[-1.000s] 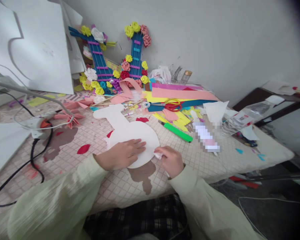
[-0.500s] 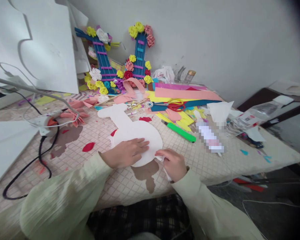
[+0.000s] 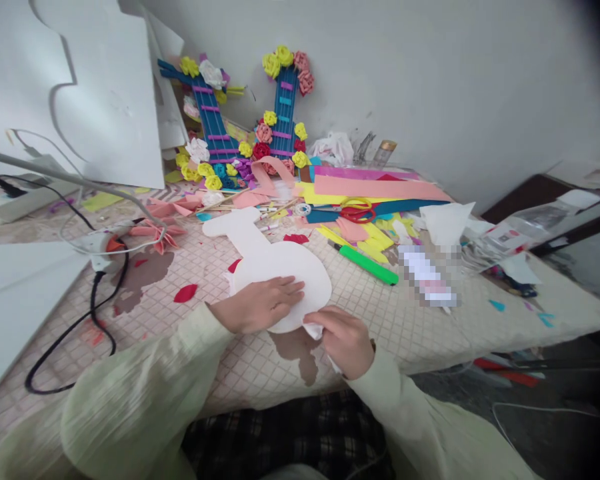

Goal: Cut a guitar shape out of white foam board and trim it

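A white guitar-shaped cutout lies flat on the table, its round body towards me and its neck pointing away to the left. My left hand rests on the round body with its fingers stretched out. At the lower right edge of that body, my right hand is closed around a crumpled white tissue. The tissue's tip touches or nearly touches the cutout's rim. More of it shows under the right wrist, and the rest is hidden in the palm.
Beyond lie a green cutter, scissors and coloured paper strips. Two flower-covered blue guitar shapes lean at the wall. A power strip with a black cord is at left; a plastic bottle lies at right.
My right hand has slid a little left along the cutout's lower edge with the tissue. My left hand stays on the cutout. The whole view has shifted slightly.
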`<state>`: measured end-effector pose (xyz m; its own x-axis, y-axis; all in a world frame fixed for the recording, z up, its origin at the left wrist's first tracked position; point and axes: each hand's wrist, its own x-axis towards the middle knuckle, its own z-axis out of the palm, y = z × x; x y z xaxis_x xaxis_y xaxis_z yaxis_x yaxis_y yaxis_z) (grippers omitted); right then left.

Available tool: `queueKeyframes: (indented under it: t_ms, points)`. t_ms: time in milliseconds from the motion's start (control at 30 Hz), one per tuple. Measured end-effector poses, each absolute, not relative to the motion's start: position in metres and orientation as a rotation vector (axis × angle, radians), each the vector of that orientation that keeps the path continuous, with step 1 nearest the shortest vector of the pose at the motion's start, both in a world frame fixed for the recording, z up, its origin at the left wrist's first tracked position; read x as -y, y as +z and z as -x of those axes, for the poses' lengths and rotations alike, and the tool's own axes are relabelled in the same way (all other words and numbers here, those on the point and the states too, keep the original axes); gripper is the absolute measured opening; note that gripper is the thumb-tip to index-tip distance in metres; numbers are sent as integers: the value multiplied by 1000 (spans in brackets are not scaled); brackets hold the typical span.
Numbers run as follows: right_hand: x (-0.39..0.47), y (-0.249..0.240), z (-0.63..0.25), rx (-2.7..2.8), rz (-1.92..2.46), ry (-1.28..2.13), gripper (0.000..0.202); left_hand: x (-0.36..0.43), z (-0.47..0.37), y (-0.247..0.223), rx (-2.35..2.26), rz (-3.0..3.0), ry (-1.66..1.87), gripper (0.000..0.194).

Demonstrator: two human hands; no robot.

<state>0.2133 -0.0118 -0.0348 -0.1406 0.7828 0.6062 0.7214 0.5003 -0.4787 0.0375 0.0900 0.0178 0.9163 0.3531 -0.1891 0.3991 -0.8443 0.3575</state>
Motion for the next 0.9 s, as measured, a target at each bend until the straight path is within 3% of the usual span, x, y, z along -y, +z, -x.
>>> queueKeyframes:
  t_ms: [333, 900]
  points:
    - [13, -37, -182, 1913, 1282, 232, 37, -94, -38, 18, -479, -2703, -209, 44]
    - [-3, -30, -168, 2054, 1209, 190, 33, -101, -37, 9, -417, -2659, -175, 46]
